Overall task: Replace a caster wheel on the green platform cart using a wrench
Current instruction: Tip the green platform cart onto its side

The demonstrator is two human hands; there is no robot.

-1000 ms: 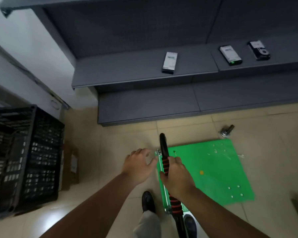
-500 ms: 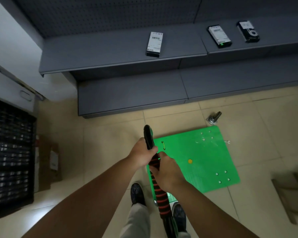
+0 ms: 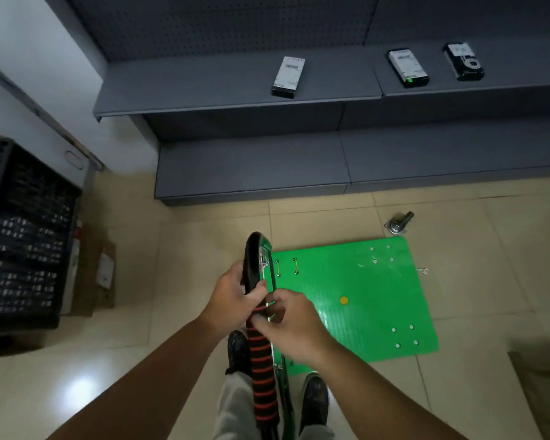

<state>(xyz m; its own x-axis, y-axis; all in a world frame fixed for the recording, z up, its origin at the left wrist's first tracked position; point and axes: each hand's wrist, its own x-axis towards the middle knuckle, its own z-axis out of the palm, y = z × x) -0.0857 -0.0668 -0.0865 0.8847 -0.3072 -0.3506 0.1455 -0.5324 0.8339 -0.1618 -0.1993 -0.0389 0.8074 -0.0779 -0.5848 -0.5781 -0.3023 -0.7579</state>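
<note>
The green platform cart (image 3: 356, 300) stands on the tiled floor, deck up, with small bolt heads near its corners. Its handle (image 3: 261, 354), black with red stripes, rises toward me at the cart's left edge. My left hand (image 3: 232, 296) grips the black upper part of the handle. My right hand (image 3: 291, 322) curls its fingers round the handle just below. A loose metal caster wheel (image 3: 398, 224) lies on the floor past the cart's far right corner. A small wrench (image 3: 423, 270) lies on the floor by the cart's right edge.
Grey shelving (image 3: 235, 81) runs along the back and holds three small boxes. A black plastic crate (image 3: 23, 236) stands at the left with a cardboard box (image 3: 104, 268) beside it. My two shoes (image 3: 238, 350) show beside the handle. Something brown (image 3: 543, 385) sits at the right edge.
My left hand moved from open beside the handle to gripping it. Both hands shifted up the handle. The view has swung a little.
</note>
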